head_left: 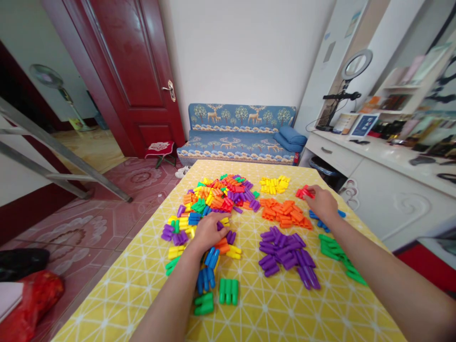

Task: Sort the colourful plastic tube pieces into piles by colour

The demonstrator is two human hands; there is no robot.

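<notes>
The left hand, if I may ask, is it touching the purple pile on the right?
Apart: the head view shows yellow tablecloth between the left hand and the purple pile.

Blocks [285,248] on tbl [256,313], sofa [242,141] behind, dresser [395,190] R

Smooth, glossy plastic blocks [285,248], glossy wood-look door [124,57], matt cloth-covered sofa [238,141], dull metal ladder [71,155].
</notes>
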